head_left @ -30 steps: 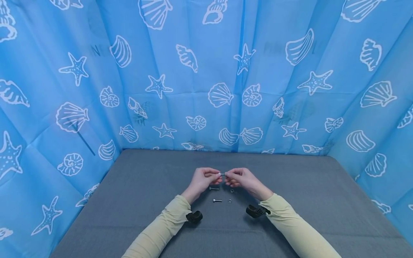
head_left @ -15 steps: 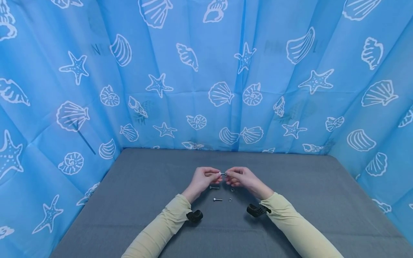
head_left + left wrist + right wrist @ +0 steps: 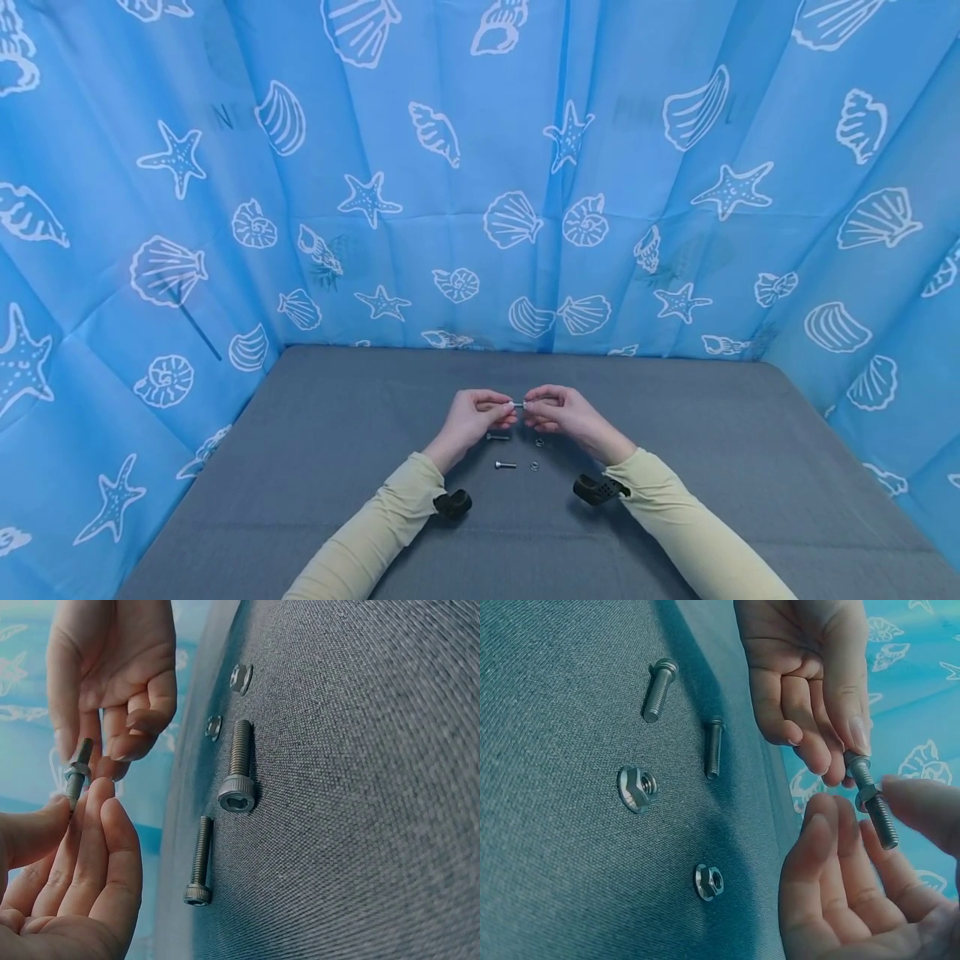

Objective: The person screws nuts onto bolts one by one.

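Observation:
My left hand [image 3: 471, 419] pinches the head end of a metal bolt [image 3: 885, 826] between thumb and fingers, above the table. The bolt's threaded end points toward my right hand [image 3: 572, 419]. A flange nut [image 3: 866, 798] sits partway along the shank, with bare thread on both sides of it. My right thumb and forefinger hold the nut from either side, the other fingers loosely bent below. In the left wrist view, the nut [image 3: 77, 769] shows between the two hands, and the left fingers cover the bolt's head.
On the grey table [image 3: 360, 517] lie two socket-head bolts, the nearer bolt [image 3: 506, 466] and the farther bolt [image 3: 497, 437]. To their right are two loose flange nuts, a larger nut [image 3: 637, 789] and a smaller nut [image 3: 709, 882]. A blue shell-patterned curtain [image 3: 465, 183] surrounds the table.
My right thumb and fingers shift slightly around the nut, the forefinger rising a little. My left hand and the bolt stay in place, and the loose pieces lie as before.

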{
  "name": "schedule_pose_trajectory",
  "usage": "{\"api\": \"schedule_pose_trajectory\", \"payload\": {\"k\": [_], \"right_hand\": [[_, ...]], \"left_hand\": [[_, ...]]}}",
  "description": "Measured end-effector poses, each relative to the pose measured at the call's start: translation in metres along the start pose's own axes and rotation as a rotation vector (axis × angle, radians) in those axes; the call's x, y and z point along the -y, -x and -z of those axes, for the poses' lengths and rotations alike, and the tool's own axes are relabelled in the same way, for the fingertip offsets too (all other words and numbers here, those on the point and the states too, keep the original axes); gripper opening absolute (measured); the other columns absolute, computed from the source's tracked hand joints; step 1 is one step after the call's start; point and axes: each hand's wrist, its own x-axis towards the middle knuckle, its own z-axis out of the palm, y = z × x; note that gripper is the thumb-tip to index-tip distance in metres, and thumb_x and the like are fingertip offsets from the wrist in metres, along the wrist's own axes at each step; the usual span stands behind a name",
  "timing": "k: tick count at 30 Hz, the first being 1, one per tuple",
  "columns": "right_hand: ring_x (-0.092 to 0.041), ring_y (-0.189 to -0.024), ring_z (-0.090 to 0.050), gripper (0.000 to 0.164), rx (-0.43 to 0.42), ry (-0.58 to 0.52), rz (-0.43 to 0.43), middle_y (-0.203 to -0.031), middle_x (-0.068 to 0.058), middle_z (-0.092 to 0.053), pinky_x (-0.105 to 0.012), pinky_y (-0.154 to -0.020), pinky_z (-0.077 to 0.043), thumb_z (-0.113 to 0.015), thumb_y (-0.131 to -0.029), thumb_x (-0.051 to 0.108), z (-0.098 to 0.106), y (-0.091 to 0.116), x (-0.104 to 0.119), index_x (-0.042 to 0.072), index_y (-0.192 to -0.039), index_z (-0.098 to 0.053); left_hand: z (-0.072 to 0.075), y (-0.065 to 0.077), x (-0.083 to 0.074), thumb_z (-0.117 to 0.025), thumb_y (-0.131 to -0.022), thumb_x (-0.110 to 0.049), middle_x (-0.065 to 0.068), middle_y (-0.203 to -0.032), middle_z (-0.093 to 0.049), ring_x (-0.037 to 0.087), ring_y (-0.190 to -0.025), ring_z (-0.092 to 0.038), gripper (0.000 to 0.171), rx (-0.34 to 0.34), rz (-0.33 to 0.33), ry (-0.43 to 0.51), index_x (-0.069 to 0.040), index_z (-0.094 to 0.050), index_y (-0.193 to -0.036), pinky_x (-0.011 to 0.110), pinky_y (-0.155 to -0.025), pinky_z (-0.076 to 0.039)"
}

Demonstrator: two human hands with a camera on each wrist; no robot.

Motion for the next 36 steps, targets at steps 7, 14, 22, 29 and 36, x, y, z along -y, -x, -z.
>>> {"api": "schedule_pose_trajectory", "payload": {"k": [7, 14, 22, 29, 36], "right_hand": [[-0.023, -0.091, -0.066, 0.036, -0.024, 0.025, -0.007, -0.104, -0.021, -0.066, -0.039, -0.082, -0.055, -0.061, -0.096, 0.022, -0.0005, -0.0029, -0.0029, -0.008, -0.116, -0.059], [-0.023, -0.096, -0.064, 0.040, -0.019, -0.011, 0.008, -0.107, -0.017, -0.066, -0.045, -0.089, -0.052, -0.062, -0.095, 0.014, -0.0020, 0.0005, -0.0010, -0.008, -0.125, -0.050], [-0.023, -0.093, -0.065, 0.042, -0.028, -0.021, -0.008, -0.106, -0.017, -0.065, -0.044, -0.088, -0.052, -0.059, -0.097, 0.024, -0.0023, 0.0000, -0.0008, -0.009, -0.122, -0.053], [-0.020, -0.090, -0.065, 0.037, -0.011, -0.027, 0.018, -0.103, -0.019, -0.066, -0.043, -0.087, -0.053, -0.060, -0.096, 0.018, -0.0010, -0.0020, -0.0040, -0.011, -0.120, -0.055], [-0.023, -0.093, -0.065, 0.041, -0.006, -0.032, 0.020, -0.106, -0.019, -0.065, -0.044, -0.088, -0.052, -0.060, -0.096, 0.019, -0.0003, -0.0011, -0.0039, -0.010, -0.124, -0.051]], "left_hand": [[0.0001, 0.0000, -0.0004, -0.063, -0.091, -0.001, 0.024, -0.094, -0.069, 0.033, -0.089, -0.069, 0.021, 0.007, -0.015, -0.012, 0.012, -0.065, -0.108, 0.054, -0.084, -0.051], [-0.0008, 0.0001, 0.0014, -0.065, -0.091, -0.006, 0.018, -0.091, -0.071, 0.030, -0.088, -0.069, 0.024, -0.010, -0.021, -0.018, 0.010, -0.065, -0.109, 0.046, -0.081, -0.055], [-0.0015, -0.0005, 0.0004, -0.065, -0.091, -0.006, 0.014, -0.088, -0.072, 0.024, -0.084, -0.070, 0.025, -0.015, -0.029, -0.027, 0.011, -0.064, -0.109, 0.043, -0.079, -0.056], [-0.0022, -0.0015, 0.0016, -0.066, -0.090, -0.006, 0.016, -0.088, -0.071, 0.025, -0.084, -0.070, 0.021, -0.017, -0.021, -0.016, 0.009, -0.067, -0.106, 0.045, -0.080, -0.056], [-0.0027, -0.0024, 0.0012, -0.067, -0.090, -0.007, 0.015, -0.088, -0.071, 0.025, -0.083, -0.070, 0.022, -0.026, -0.019, -0.014, 0.008, -0.067, -0.106, 0.047, -0.080, -0.055]]}}
